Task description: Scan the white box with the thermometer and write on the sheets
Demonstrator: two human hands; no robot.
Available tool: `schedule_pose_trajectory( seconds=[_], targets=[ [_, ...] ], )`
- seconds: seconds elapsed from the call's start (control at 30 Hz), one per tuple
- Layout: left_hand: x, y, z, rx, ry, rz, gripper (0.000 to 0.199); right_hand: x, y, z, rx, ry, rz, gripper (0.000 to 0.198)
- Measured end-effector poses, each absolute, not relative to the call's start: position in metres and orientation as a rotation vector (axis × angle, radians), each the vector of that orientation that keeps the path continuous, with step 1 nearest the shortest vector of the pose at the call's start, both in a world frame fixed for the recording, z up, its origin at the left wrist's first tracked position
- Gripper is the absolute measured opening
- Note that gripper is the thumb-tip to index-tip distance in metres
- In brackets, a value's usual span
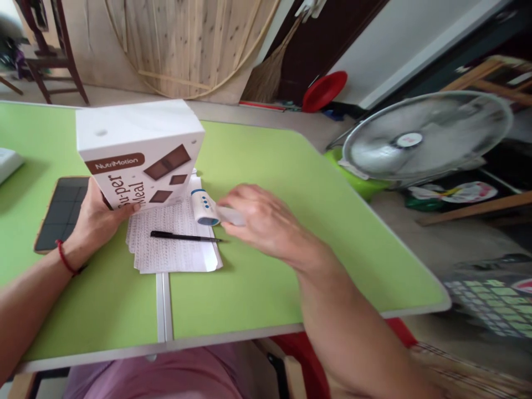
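Note:
My left hand (100,213) grips the lower part of a white box (137,127) printed "NutriMotion" and with brown chocolate pieces. The box stands tilted above the table, over the far end of some papers. My right hand (261,221) is closed around the pale handle of a white-and-blue handheld device (203,206), shaped like a forehead thermometer, with blue dots on its side. That device is over the right edge of the stacked handwritten papers (174,257). A black pen (183,236) lies across the sheets, between my hands.
A dark phone (61,213) in a tan-edged case lies left of my left hand on the green table (249,305). At the far left edge sits a white object (8,163). Beyond the table's right side is a fan (428,136); a chair (50,55) stands behind.

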State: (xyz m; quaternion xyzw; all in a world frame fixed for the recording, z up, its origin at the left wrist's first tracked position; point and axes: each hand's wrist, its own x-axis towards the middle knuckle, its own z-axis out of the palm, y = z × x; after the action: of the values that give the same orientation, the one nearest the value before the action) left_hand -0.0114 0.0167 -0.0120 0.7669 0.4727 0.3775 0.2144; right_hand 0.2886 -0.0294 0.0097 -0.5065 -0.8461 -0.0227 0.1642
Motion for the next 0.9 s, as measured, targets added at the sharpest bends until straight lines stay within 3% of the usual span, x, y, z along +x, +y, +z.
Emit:
schedule_pose_trajectory(
  seconds=[0.1, 0.27, 0.43, 0.67, 0.9],
  targets=[
    [-0.007, 0.012, -0.002, 1.789, 1.462, 1.145, 0.065, 0.295, -0.018, 0.003, -1.649, -2.361, -0.14, 0.046],
    [-0.001, 0.007, 0.005, 1.758, 1.411, 1.184, 0.052, 0.299, -0.013, -0.014, -1.716, -2.312, 0.199, 0.031],
    [0.002, 0.004, -0.001, 1.71, 1.239, 1.31, 0.042, 0.283, -0.031, 0.001, -1.454, -1.751, 0.401, 0.042],
    [0.016, -0.006, 0.001, 1.613, 1.048, 1.21, 0.038, 0.229, -0.076, 0.018, -0.921, -1.484, 1.384, 0.022],
    [0.017, -0.007, 0.004, 1.552, 1.035, 1.175, 0.037, 0.214, -0.081, 0.002, -1.066, -1.266, 1.498, 0.018]
  ],
)
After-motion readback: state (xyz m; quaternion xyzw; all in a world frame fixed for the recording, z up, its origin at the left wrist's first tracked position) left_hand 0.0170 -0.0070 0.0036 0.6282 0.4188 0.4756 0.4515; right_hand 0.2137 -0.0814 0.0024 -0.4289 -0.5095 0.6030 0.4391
